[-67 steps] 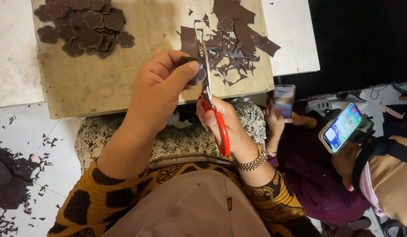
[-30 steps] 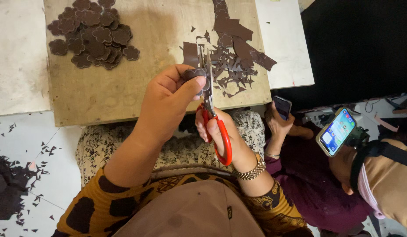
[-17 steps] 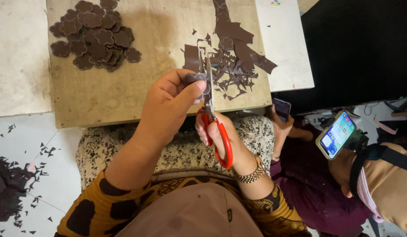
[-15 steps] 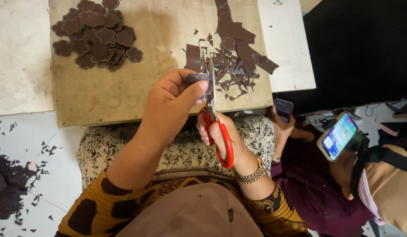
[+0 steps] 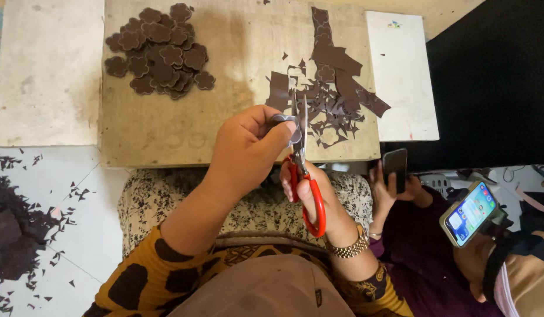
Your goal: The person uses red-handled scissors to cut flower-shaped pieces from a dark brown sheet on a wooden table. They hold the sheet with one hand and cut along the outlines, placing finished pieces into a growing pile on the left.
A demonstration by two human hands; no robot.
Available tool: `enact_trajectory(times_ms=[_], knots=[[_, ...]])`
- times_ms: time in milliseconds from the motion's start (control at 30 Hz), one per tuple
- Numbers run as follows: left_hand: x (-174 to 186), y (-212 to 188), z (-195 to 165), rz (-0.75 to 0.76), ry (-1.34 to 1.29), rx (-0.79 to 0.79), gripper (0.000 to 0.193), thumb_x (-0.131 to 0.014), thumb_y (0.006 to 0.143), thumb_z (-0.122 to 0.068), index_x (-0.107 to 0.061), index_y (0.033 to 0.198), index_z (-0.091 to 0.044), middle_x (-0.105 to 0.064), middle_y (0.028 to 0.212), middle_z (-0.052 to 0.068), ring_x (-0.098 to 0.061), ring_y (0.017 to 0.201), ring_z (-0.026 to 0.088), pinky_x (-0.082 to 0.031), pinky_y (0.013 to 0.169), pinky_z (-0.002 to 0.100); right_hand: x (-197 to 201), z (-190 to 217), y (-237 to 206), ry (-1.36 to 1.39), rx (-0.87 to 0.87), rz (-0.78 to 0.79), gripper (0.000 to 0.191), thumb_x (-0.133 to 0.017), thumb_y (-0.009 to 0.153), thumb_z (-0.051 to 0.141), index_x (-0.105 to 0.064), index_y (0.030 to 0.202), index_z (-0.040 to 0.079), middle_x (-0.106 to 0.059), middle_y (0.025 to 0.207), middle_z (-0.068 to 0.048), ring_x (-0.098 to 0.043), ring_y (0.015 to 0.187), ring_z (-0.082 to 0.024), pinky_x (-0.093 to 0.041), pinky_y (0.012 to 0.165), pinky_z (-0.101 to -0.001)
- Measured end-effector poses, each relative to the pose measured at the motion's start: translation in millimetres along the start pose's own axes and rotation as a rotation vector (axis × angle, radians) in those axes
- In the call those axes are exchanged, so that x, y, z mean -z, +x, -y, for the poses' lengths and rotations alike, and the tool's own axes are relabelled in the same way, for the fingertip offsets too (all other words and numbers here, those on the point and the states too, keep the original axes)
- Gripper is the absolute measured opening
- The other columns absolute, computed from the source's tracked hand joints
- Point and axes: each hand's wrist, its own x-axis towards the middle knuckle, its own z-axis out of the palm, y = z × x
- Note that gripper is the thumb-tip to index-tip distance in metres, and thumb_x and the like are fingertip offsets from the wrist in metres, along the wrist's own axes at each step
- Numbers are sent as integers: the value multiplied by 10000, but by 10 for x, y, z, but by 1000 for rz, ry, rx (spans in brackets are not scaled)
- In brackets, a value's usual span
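Left hand pinches a small dark brown scalloped cut-out piece between thumb and fingertips above the near edge of the worn wooden board, while beside it the right hand is closed through the loops of the red-handled scissors, blades at the piece's edge. Judging by the board, much is done: a heap of finished brown flower-shaped pieces lies far left, while uncut brown strips and trimmings remain to the right.
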Motion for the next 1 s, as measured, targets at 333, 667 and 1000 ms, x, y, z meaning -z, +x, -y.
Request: enact_trajectory(times_ms=[333, 667, 1000], knots=[[-43, 16, 56, -13, 16, -18, 98, -672, 973, -93, -674, 989, 4, -713, 879, 6, -629, 779, 45, -507, 705, 195, 6, -39, 25, -10, 79, -11, 719, -468, 1003, 742, -511, 1050, 26, -461, 865, -3, -441, 746, -98, -392, 664, -249], [-75, 39, 92, -17, 28, 10, 97, -676, 989, -96, -696, 1019, -5, -697, 889, -24, -606, 789, 31, -499, 728, 197, 51, 10, -23, -26, 78, -10, 692, -436, 1027, 734, -506, 1011, 45, -446, 828, 10, -438, 720, -92, -389, 656, -248], [-107, 33, 96, -24, 21, 19, 105, -674, 987, -106, -693, 1021, -8, -702, 886, -10, -618, 785, 44, -512, 728, 206, 86, -34, -37, -41, 77, -3, 698, -414, 1020, 757, -514, 993, 67, -459, 808, 22, -442, 707, -80, -387, 653, -233]])
